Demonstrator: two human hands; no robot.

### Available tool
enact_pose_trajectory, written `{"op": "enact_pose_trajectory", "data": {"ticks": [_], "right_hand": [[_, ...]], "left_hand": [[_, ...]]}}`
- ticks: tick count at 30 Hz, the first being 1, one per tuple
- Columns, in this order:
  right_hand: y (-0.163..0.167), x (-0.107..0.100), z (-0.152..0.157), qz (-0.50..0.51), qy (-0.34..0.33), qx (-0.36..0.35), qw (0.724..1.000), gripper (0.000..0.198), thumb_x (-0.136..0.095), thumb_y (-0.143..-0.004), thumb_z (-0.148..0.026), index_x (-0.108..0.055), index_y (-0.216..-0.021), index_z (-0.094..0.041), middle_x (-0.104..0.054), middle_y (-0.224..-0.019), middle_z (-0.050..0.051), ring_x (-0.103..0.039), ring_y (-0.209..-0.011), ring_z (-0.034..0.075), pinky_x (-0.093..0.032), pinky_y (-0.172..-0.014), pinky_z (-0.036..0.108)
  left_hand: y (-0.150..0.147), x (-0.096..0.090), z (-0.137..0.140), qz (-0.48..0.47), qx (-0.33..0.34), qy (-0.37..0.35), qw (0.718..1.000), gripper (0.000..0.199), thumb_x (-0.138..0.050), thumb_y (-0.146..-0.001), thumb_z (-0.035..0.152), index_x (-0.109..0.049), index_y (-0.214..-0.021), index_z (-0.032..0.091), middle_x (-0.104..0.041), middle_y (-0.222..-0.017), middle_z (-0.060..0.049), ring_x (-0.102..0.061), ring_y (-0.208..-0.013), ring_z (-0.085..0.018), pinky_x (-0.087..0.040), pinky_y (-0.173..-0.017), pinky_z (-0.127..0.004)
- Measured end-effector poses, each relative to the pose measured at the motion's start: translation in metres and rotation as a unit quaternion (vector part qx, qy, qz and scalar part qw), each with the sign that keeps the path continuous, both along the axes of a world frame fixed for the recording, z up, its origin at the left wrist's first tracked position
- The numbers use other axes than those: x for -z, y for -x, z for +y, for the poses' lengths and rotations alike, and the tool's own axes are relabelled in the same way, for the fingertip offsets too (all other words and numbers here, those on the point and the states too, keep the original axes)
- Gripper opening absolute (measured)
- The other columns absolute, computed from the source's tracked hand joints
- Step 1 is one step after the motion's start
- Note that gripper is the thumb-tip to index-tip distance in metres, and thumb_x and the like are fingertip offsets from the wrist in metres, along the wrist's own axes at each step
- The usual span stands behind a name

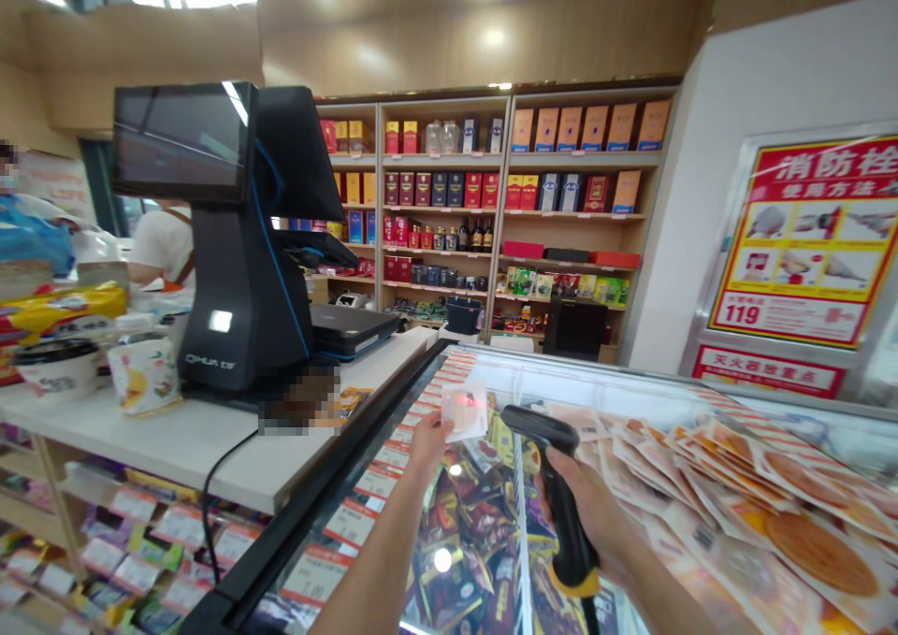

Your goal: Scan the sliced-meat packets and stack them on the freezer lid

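My left hand [429, 439] pinches the edge of a small whitish packet [464, 414], held above the glass-topped freezer [319, 513]. A red light spot shows on the packet's upper part. In my right hand [586, 495] is a black barcode scanner [561, 499] with a yellow lower end, its fingers wrapped round the handle. The scanner's head faces left toward the packet, with a gap between them. A dark cord runs down from the handle. Beneath both hands, wrapped ice creams [456, 523] lie inside the freezer.
On the right of the freezer are many flat packets [792, 513]. A black checkout terminal [242, 280] stands on the white counter [231, 462] at left, beside cups [56, 373] and a yellow bag [63, 312]. Boxed goods fill the back shelves [441, 163]. A person [163, 242] is behind the terminal.
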State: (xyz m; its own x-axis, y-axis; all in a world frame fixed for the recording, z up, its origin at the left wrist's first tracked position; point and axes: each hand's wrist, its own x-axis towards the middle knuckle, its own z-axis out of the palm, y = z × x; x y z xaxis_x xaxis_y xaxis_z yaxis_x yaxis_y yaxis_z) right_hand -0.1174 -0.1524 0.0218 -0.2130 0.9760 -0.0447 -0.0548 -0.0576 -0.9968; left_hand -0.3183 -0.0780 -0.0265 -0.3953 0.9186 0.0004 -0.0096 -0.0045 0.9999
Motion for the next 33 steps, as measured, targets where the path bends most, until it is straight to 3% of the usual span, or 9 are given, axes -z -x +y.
{"op": "enact_pose_trajectory", "data": {"ticks": [7,11,19,24,29,33], "right_hand": [[-0.002,0.002,0.002,0.014,0.008,0.005,1.0,0.039,-0.045,-0.071,-0.049,-0.052,-0.056,-0.013,-0.051,-0.04,0.0,-0.044,-0.035,0.007,-0.034,-0.036,0.018],[-0.006,0.003,0.005,0.021,0.014,0.009,1.0,0.037,-0.047,-0.069,-0.049,-0.052,-0.058,-0.014,-0.051,-0.04,-0.001,-0.045,-0.035,0.008,-0.035,-0.036,0.019],[-0.034,0.0,0.021,0.037,0.015,0.077,0.996,0.03,-0.053,-0.067,-0.044,-0.049,-0.059,-0.015,-0.05,-0.04,-0.002,-0.046,-0.035,0.008,-0.035,-0.034,0.018],[-0.06,-0.003,0.031,0.036,0.02,0.118,0.992,0.026,-0.055,-0.065,-0.042,-0.049,-0.06,-0.016,-0.053,-0.043,-0.001,-0.047,-0.034,0.01,-0.036,-0.032,0.021],[-0.084,-0.006,0.033,0.025,0.008,0.148,0.989,0.026,-0.054,-0.067,-0.04,-0.049,-0.057,-0.016,-0.053,-0.041,-0.001,-0.047,-0.034,0.009,-0.037,-0.034,0.02],[-0.098,-0.007,0.033,0.023,-0.007,0.163,0.986,0.028,-0.054,-0.067,-0.042,-0.05,-0.059,-0.015,-0.054,-0.043,-0.001,-0.048,-0.035,0.009,-0.037,-0.033,0.019]], "left_hand": [[0.016,-0.002,0.002,0.123,-0.073,0.014,0.99,0.027,-0.045,-0.07,0.015,-0.059,-0.093,0.014,-0.066,-0.079,-0.005,-0.06,-0.071,-0.015,-0.043,-0.055,-0.02],[0.037,-0.004,0.0,0.214,-0.148,0.04,0.965,0.027,-0.044,-0.07,0.019,-0.059,-0.092,0.013,-0.065,-0.089,-0.009,-0.059,-0.082,-0.02,-0.042,-0.064,-0.024],[0.064,-0.013,-0.018,0.339,-0.2,0.146,0.907,0.029,-0.04,-0.072,0.027,-0.059,-0.09,0.014,-0.062,-0.092,-0.018,-0.057,-0.088,-0.032,-0.042,-0.067,-0.037],[0.062,-0.016,-0.024,0.396,-0.217,0.175,0.875,0.032,-0.041,-0.072,0.026,-0.052,-0.099,0.014,-0.058,-0.098,-0.018,-0.056,-0.088,-0.032,-0.043,-0.068,-0.041],[0.051,-0.023,-0.027,0.463,-0.223,0.137,0.847,0.038,-0.042,-0.072,0.025,-0.047,-0.107,0.01,-0.046,-0.115,-0.02,-0.043,-0.104,-0.033,-0.038,-0.078,-0.043],[0.015,-0.027,-0.023,0.506,-0.157,0.076,0.845,0.042,-0.042,-0.073,0.026,-0.043,-0.112,0.011,-0.043,-0.12,-0.015,-0.038,-0.109,-0.028,-0.032,-0.087,-0.037]]}}
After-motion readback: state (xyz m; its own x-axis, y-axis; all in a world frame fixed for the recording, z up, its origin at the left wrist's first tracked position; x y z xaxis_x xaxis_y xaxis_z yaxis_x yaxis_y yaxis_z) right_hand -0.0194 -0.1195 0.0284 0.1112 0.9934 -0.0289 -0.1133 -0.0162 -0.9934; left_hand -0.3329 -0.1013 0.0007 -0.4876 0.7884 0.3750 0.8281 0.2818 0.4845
